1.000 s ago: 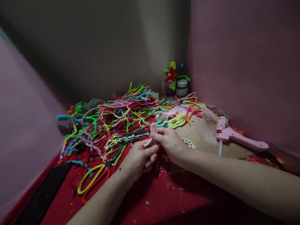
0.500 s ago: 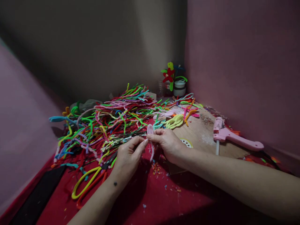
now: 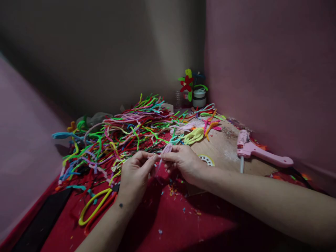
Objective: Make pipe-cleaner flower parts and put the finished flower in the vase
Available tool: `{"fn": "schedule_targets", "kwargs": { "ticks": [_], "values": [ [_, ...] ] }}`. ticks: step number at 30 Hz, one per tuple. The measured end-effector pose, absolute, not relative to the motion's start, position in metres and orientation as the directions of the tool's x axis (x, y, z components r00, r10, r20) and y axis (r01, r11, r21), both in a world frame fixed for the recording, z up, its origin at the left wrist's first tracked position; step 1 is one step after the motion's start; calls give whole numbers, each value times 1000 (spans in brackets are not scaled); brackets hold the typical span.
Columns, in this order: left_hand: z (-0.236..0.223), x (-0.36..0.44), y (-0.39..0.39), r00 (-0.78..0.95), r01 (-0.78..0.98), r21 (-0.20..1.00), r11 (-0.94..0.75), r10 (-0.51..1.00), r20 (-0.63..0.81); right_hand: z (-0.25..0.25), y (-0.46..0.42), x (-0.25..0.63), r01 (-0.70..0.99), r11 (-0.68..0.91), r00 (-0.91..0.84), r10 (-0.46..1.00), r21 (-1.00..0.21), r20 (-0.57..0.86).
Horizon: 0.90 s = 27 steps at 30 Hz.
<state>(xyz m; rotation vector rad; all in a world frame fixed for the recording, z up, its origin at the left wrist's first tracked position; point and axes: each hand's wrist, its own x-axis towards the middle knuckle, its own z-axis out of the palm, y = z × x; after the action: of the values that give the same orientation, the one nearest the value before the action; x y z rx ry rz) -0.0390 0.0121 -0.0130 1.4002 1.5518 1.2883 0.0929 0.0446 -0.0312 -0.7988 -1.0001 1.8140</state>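
Between my hands is a pale pink pipe cleaner point(image 3: 166, 149), bent into a narrow loop. My right hand point(image 3: 181, 161) pinches the base of the loop with thumb and forefinger. To its left, my left hand point(image 3: 138, 172) pinches an end of the same pipe cleaner, and the fingertips of both hands almost meet. A loose strand hangs below the fingers, blurred. Just beyond my hands lies a large heap of many-coloured pipe cleaners point(image 3: 133, 120). Scissors with yellow and orange handles point(image 3: 83, 214) rest by my left wrist.
A pink glue gun point(image 3: 265, 154) stands at the right on a wooden board point(image 3: 223, 148). A yellow-rimmed white disc point(image 3: 207, 160) lies behind my right hand. Pipe-cleaner flowers point(image 3: 187, 84) and a lidded jar point(image 3: 199, 98) stand in the corner. Scraps litter the red cloth point(image 3: 168, 224).
My left hand has drawn left and switched from cupping the pipe cleaner to pinching its end. The loop has tilted and sunk lower in my right fingers. The whole view has shifted slightly.
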Motion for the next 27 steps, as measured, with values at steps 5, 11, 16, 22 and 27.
{"fn": "schedule_targets", "kwargs": {
  "ticks": [5,11,16,22,27],
  "values": [
    [-14,-39,12,-243,444,884,-148,929,278,-31,44,92,-375,-269,-359,925,-887,-128],
    [-13,-42,17,-44,91,995,27,999,-23,-30,44,92,-412,-228,-353,933,-882,-76],
    [-15,-43,18,-38,113,993,-18,999,23,-36,46,92,-324,-84,-330,944,-942,29],
    [-15,-44,18,-31,155,986,-65,997,70,-36,47,93,-257,-43,-331,943,-965,47],
    [-15,-44,17,-69,223,972,-68,994,85,-33,47,94,-167,-28,-316,948,-986,27]
  ]
}}
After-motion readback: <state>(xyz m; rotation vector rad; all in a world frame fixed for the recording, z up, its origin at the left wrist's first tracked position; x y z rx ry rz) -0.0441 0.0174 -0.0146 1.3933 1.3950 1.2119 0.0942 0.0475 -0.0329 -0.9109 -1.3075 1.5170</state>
